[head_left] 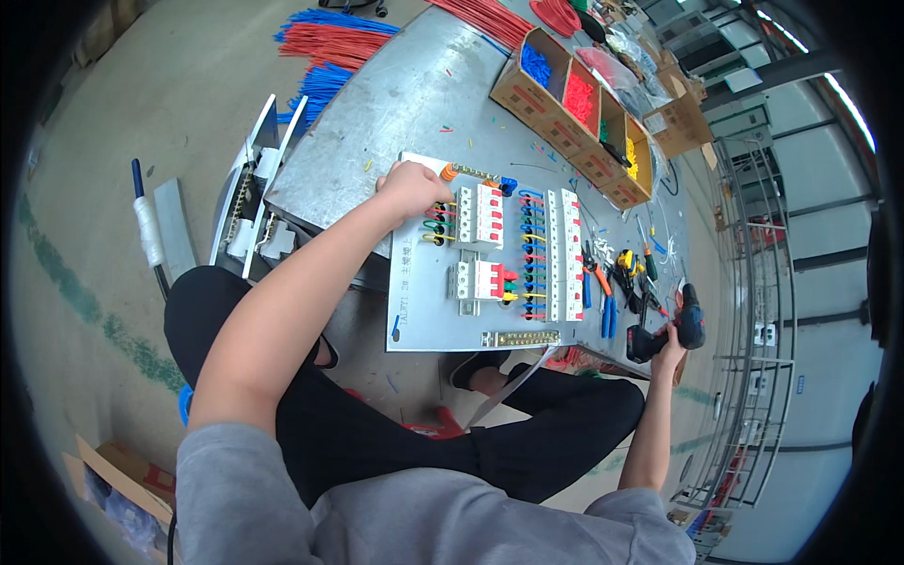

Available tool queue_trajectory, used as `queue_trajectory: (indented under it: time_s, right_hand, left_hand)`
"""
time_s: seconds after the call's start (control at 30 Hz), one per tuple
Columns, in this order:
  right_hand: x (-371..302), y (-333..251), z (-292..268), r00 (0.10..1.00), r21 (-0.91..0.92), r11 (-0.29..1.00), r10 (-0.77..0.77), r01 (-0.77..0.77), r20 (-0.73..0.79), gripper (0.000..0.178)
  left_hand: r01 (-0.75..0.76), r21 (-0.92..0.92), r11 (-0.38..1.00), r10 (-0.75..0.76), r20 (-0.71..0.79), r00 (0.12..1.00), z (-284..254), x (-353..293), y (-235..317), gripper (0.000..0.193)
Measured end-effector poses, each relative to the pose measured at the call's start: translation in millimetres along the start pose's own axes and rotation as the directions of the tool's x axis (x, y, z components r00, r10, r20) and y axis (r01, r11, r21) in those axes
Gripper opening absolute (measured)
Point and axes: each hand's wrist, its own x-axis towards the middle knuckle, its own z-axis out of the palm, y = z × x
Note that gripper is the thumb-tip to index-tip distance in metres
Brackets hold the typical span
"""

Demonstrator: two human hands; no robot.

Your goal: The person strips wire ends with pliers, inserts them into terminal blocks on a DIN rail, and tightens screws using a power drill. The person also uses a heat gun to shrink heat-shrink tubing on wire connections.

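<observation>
Head view looks down on a seated person working at a metal table (pixel 395 104). Their left hand (pixel 411 186) rests closed, knuckles up, on the upper left corner of a grey panel (pixel 424 320) that lies flat on the table edge; whether the fingers pinch anything under the palm cannot be told. Just to the right of that hand sit white breakers (pixel 478 215) with short red, green and yellow wires (pixel 435 224) at their side, and further right a long row of breakers (pixel 559 254) with blue wires. The right hand (pixel 670 350) is well apart from the left, out past the right edge of the panel, wrapped around the grip of a dark cordless drill (pixel 680 325). Between that hand and the panel lie pliers (pixel 597 282) with red and blue handles. Beyond both hands stands a cardboard box (pixel 574 113) split into bins of blue, red and yellow pieces
</observation>
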Motion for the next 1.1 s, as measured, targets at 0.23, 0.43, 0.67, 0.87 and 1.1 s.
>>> queue_trajectory:
  time_s: [0.23,0.43,0.67,0.87,1.1]
  right_hand:
    - [-11,-166,129,0.971,0.055,0.998,-0.029,0.016,0.238,0.011]
    - [-45,-279,253,0.863,-0.207,0.978,0.134,-0.035,0.487,0.017]
    - [-59,-318,364,0.601,-0.558,0.816,0.372,0.152,0.708,0.015]
    - [-58,-318,404,0.517,-0.606,0.780,0.457,0.159,0.724,0.016]
    - [-57,-314,425,0.485,-0.646,0.733,0.494,0.213,0.721,0.017]
  left_hand:
    - [-0.107,0.187,0.976,0.144,-0.196,0.970,-3,-22,-10,0.027]
    - [-0.138,0.181,0.974,0.171,-0.182,0.968,1,-17,-7,0.026]
    - [-0.112,0.152,0.982,0.143,-0.211,0.967,5,-18,-4,0.024]
    - [-0.134,0.150,0.980,0.163,-0.203,0.965,4,-18,-7,0.024]
    - [-0.106,0.137,0.985,0.133,-0.205,0.970,4,-15,-7,0.023]
